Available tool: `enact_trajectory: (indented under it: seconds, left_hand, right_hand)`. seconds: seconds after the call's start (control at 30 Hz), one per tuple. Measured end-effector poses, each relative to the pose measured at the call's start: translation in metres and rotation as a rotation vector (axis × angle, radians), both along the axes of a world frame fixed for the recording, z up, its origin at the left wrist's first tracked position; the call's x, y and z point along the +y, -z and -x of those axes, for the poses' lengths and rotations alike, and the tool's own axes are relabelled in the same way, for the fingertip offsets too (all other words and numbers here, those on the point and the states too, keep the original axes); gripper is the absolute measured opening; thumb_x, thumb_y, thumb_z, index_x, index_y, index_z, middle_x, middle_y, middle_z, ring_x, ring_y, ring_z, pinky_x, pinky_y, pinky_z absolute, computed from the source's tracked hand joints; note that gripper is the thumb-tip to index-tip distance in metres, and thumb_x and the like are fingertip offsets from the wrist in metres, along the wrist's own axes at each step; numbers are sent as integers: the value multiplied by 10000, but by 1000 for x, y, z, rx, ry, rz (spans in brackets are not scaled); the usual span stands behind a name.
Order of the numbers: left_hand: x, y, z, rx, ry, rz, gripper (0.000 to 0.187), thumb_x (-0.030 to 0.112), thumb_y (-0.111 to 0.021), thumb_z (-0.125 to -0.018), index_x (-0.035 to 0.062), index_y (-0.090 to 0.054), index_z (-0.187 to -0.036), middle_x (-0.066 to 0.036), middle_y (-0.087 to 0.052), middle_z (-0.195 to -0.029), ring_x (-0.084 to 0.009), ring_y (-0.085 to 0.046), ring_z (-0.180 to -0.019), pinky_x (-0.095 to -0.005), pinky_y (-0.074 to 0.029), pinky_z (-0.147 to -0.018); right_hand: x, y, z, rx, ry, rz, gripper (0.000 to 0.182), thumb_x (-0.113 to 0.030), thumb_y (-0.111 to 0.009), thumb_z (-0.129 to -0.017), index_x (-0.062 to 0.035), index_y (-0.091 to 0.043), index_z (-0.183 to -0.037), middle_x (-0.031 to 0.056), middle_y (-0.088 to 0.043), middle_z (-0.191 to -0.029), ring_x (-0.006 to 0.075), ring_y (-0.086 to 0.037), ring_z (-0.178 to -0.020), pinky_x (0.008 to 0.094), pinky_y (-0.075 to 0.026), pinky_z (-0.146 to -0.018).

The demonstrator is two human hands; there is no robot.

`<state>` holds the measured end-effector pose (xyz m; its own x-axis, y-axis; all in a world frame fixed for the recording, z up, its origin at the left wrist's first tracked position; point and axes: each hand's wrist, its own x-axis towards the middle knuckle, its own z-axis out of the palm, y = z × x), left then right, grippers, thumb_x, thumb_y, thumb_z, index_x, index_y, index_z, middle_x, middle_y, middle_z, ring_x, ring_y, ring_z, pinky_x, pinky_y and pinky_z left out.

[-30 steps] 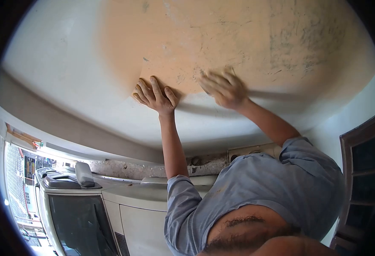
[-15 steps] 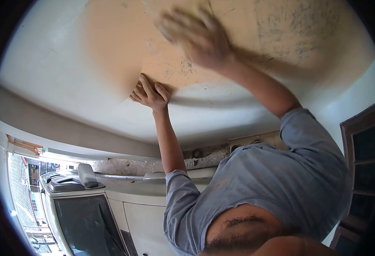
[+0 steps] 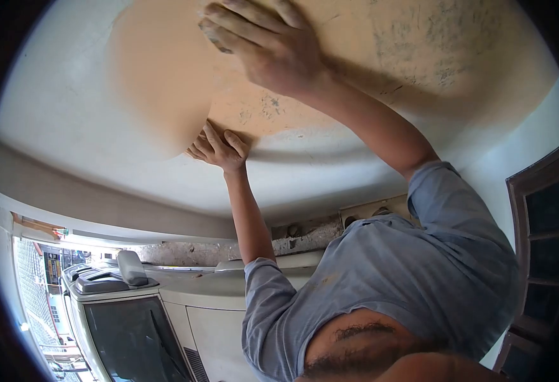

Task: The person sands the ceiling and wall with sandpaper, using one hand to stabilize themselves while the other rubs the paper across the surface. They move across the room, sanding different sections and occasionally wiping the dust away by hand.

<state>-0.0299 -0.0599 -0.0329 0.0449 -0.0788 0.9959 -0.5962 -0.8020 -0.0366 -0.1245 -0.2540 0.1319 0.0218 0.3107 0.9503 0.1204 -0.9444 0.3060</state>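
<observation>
A curved white panel (image 3: 56, 121) bears a wide tan-orange patch (image 3: 381, 95), scuffed with dark marks on the right. My left hand (image 3: 219, 148) rests against the panel at the patch's lower border, fingers spread and dusty, holding nothing visible. Higher up, my right hand (image 3: 273, 48) presses on the orange area with its fingers pointing left. A small greyish edge shows beneath its fingertips; what it is I cannot make out. The palm side of this hand is hidden.
A light-coloured vehicle (image 3: 222, 331) with a dark windscreen (image 3: 133, 337) and a side mirror (image 3: 131, 267) stands at the lower left. A dark-framed window or door (image 3: 547, 242) is at the right. My grey shirt (image 3: 407, 280) fills the lower middle.
My right hand has moved left and slightly up across the orange patch and is now sharp instead of blurred. My left hand stays at the same border; the view has shifted slightly.
</observation>
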Motion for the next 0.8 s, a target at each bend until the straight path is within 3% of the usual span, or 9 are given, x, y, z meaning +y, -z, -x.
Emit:
enact_trajectory:
  seconds: [0.07,0.23,0.33,0.43,0.53,0.6,0.63,0.7,0.8]
  left_hand:
    - [1,1,1,-1,11,8,548,328,-355,-966,12,-433,-1407,-267,-284,-1501,-401,-220,-1417,-514,-96,-1150]
    - [1,4,-1,-3,30,42,529,325,-376,-953,32,-473,-1383,-264,-306,-1492,-402,-223,-1417,-523,-92,-1150]
    - [-1,1,-3,2,47,70,516,326,-390,-945,51,-502,-1367,-260,-322,-1486,-403,-228,-1415,-527,-80,-1151]
    - [0,2,-4,-6,43,42,532,322,-381,-945,22,-483,-1372,-260,-312,-1491,-399,-222,-1418,-519,-84,-1152]
    - [3,4,-3,-16,10,19,552,321,-369,-947,-11,-462,-1379,-263,-301,-1495,-394,-219,-1420,-512,-92,-1153]
    - [0,3,-5,-14,8,18,554,321,-369,-946,-13,-460,-1379,-263,-303,-1494,-394,-220,-1420,-512,-92,-1153]
    - [0,2,-4,-14,18,24,554,322,-373,-945,-13,-462,-1377,-264,-305,-1493,-393,-221,-1419,-512,-93,-1153]
    - [0,5,-3,-9,22,38,554,322,-376,-944,-13,-464,-1376,-264,-307,-1491,-393,-222,-1419,-512,-93,-1153]
    - [2,6,-4,-28,25,44,549,321,-381,-942,-15,-476,-1366,-268,-310,-1488,-395,-221,-1419,-515,-93,-1152]
  right_hand:
    - [13,10,2,33,9,-2,381,-195,-605,-839,-139,-634,-1215,-35,-602,-1280,138,-517,-1221,459,-368,-1049]
    - [-3,186,27,357,-65,82,274,-196,-645,-848,-180,-679,-1119,-46,-638,-1239,92,-568,-1162,399,-401,-1050]
    - [-19,186,23,373,-64,175,304,-198,-624,-863,-195,-657,-1165,-59,-607,-1287,71,-523,-1217,402,-367,-1078]
    - [-24,103,13,239,12,152,346,-172,-581,-877,-208,-618,-1220,-77,-545,-1362,84,-431,-1309,409,-292,-1127]
    - [-47,9,1,2,79,50,386,-110,-539,-871,-223,-606,-1234,-55,-532,-1378,122,-471,-1270,421,-315,-1091]
    - [-35,-25,24,-42,8,-27,306,-102,-471,-940,-70,-626,-1202,75,-614,-1276,215,-508,-1263,462,-233,-1133]
    - [-33,-10,27,-36,14,-26,306,-102,-471,-940,-70,-626,-1202,75,-614,-1276,215,-508,-1263,462,-233,-1133]
    - [-30,54,27,130,212,-14,412,-121,-541,-871,-229,-591,-1265,-63,-550,-1357,118,-487,-1255,439,-304,-1095]
    - [-30,186,30,242,88,83,292,-167,-597,-865,-236,-690,-1133,-69,-602,-1293,103,-528,-1215,425,-380,-1029]
